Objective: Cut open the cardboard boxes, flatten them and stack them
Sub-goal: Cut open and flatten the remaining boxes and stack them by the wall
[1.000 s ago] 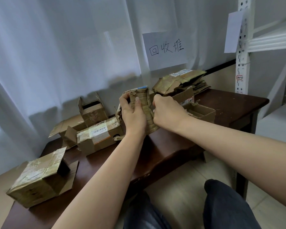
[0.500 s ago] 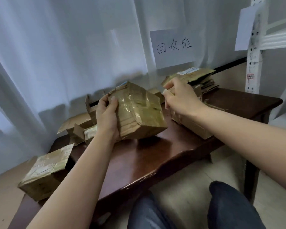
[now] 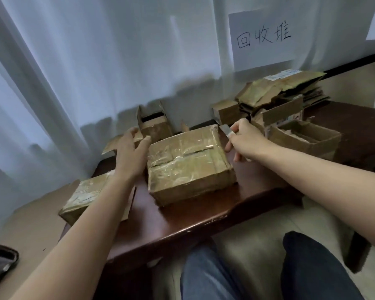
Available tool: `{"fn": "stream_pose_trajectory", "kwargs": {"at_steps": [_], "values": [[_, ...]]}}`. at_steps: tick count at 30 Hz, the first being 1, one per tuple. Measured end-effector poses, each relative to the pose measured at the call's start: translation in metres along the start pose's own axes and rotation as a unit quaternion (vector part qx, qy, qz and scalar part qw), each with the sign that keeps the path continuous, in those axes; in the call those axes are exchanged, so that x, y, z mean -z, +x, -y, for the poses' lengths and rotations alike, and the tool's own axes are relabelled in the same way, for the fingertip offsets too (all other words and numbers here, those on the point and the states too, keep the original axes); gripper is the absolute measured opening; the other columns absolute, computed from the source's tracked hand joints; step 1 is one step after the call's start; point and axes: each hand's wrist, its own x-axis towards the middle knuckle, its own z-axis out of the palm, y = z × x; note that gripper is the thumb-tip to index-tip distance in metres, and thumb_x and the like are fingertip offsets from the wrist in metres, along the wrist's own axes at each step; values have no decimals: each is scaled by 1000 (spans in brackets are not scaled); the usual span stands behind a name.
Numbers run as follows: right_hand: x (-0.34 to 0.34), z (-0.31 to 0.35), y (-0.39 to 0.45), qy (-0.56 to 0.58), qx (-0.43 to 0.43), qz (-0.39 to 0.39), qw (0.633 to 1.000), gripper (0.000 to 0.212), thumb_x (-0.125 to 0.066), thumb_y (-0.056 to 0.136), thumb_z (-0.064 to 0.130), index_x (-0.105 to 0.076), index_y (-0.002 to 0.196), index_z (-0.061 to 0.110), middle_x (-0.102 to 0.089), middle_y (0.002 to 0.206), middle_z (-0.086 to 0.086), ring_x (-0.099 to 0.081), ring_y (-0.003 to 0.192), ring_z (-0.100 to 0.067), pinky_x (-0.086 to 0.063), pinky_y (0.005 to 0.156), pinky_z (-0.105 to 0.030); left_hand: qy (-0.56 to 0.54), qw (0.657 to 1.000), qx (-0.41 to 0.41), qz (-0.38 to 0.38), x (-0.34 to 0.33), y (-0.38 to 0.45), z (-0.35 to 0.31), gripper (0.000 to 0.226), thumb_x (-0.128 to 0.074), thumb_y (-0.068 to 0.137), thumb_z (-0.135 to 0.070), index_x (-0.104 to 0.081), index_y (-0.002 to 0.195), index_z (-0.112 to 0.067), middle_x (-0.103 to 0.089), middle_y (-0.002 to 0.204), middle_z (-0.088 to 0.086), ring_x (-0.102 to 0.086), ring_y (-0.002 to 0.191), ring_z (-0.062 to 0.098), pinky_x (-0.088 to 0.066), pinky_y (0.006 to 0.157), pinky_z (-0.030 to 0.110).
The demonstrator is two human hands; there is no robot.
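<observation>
- Since half a second ago the taped brown cardboard box (image 3: 189, 162) has gone from tilted in the left hand's grip to lying flat on the dark wooden table (image 3: 195, 215); left hand (image 3: 131, 155) has let go, and right hand (image 3: 245, 140) now holds a small silver utility knife (image 3: 225, 129).
- Left hand: fingers spread and relaxed, holding nothing, just beside the box's left edge; contact unclear.
- Right hand: fingers curled round the knife handle, blade pointing at the box's far right corner, just off it.
- Step, judged: starting the cut on the sealed box.
- Next move likely needs the left hand steadying the box and the blade run along the tape seam.
- Stack of flattened cardboard (image 3: 279, 92) lies beyond the right hand.
</observation>
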Motion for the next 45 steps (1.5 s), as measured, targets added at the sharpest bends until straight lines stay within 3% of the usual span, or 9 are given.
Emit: {"fn": "stream_pose_trajectory", "kwargs": {"at_steps": [3,7,10,14,22,27,35,42,45], "values": [[-3,-3,0,8,0,19,1000,11,-35,100,17,-37,111,15,-66,90,-8,-58,44,-18,-47,41,-26,168,972,-157,56,-26,4,-23,68,-53,90,-55,-33,147,-24,-33,153,5,-23,145,25,-21,116,53],[2,-10,0,27,-6,18,999,11,-36,99,16,-39,110,14,-68,85,-6,-56,41,-15,-41,36,-22,286,932,-170,143,-68,14,-36,73,-43,94,-58,-16,154,-26,-13,162,2,4,150,24,0,117,59],[9,-14,0,31,-5,10,999,10,-39,97,15,-43,106,15,-70,78,-4,-52,37,-14,-39,36,-21,310,922,-167,159,-88,20,-39,66,-38,96,-58,-25,151,-24,-32,155,6,-19,147,28,-3,117,60],[14,-17,0,28,0,30,999,8,-46,93,11,-51,98,13,-71,69,-5,-47,35,-16,-37,35,-20,294,933,-173,114,-95,21,-36,56,-37,94,-62,-52,132,-24,-57,127,6,-48,122,29,-15,115,54],[12,-21,-3,47,44,30,997,4,-54,93,17,-54,94,13,-70,65,-3,-45,35,-14,-35,35,-21,205,960,-191,21,-94,9,-32,47,-49,91,-60,-61,115,-22,-60,114,3,-50,112,25,-26,101,37],[14,-26,-6,26,99,20,995,17,-62,92,30,-55,87,16,-65,57,-1,-47,35,0,-32,42,-18,184,964,-192,4,-94,6,-36,42,-54,88,-59,-62,108,-22,-61,109,0,-50,110,24,-26,93,34],[18,-37,-16,12,122,60,991,14,-65,91,26,-56,85,16,-59,52,3,-50,40,1,-33,46,-10,156,972,-173,-10,-95,-2,-40,33,-59,88,-54,-64,101,-25,-60,106,-6,-49,106,20,-20,86,28],[30,-34,-26,-107,131,127,977,12,-64,90,25,-55,81,22,-64,56,2,-57,50,-2,-49,65,-29,152,977,-148,-16,-87,1,-43,32,-58,88,-54,-64,101,-25,-61,109,-4,-49,111,22,-23,89,33],[35,-29,-27,-151,117,75,979,11,-61,91,30,-55,83,25,-67,59,2,-60,59,-2,-49,69,-32,162,977,-137,-26,-79,6,-50,35,-58,87,-56,-64,102,-24,-62,109,-3,-49,113,24,-26,90,35]]}}
